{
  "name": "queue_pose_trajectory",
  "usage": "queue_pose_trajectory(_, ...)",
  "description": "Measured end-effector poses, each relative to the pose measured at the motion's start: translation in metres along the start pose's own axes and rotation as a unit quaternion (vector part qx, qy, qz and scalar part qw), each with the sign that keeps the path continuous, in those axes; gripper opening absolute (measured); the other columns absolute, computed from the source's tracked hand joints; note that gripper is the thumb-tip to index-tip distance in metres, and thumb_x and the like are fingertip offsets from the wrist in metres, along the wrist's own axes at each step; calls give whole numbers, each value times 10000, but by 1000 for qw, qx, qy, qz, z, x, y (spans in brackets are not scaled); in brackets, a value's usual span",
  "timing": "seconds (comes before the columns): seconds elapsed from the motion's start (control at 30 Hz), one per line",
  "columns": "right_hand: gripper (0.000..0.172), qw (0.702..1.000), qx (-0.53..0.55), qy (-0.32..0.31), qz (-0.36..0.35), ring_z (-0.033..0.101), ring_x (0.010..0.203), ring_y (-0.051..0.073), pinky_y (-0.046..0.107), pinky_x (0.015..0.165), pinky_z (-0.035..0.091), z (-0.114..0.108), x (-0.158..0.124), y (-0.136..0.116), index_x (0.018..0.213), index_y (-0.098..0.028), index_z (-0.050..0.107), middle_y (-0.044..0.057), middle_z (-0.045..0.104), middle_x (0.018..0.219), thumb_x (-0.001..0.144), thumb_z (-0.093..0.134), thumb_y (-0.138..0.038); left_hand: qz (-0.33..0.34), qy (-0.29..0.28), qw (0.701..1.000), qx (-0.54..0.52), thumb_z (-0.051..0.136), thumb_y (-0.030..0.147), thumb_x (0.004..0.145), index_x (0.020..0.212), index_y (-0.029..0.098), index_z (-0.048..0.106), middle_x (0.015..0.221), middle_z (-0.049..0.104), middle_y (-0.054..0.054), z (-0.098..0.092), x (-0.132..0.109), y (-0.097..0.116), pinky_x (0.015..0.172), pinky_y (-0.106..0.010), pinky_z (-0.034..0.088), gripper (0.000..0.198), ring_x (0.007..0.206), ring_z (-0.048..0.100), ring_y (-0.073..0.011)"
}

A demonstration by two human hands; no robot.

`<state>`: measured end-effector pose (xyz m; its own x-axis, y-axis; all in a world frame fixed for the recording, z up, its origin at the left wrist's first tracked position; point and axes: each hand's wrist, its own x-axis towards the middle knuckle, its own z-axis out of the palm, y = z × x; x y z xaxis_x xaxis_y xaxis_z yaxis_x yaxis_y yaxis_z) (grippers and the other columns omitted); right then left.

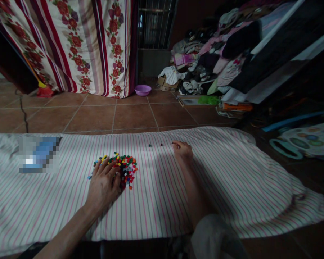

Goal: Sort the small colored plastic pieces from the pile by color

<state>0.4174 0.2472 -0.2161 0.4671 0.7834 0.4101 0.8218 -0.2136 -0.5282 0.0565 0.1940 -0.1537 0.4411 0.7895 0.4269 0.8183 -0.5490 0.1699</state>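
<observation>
Pile of tiny coloured blocks [131,160] sits on a striped cloth [221,176], left hand [104,177] spread loosely over it. Two stray blocks [161,144] lie right of that, then the right hand [183,151], fingertips pinched together, can't tell if anything's in there.

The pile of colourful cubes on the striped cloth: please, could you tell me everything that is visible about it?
The pile of small cubes is a loose heap of many pieces in red, green, yellow, orange, blue and darker shades, perhaps plastic or painted wood. It lies on the striped cloth, its edge ragged. The left hand covers its left part with a spread grip, seemingly touching it; whether it holds any piece is unclear.
</observation>
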Motion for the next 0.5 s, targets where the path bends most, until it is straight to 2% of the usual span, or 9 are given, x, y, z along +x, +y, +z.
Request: queue_pose_trajectory(0.5,329,999,-28,17,19,557,767,199,299,742,432,1,-2,-5,949,-182,752,84,674,851,811,477,-296,4,7,1000,-7,420,269,921,971,173,696,1142,698,-70,1,-1,0,1095,-580,359,296,1277,485,-324)
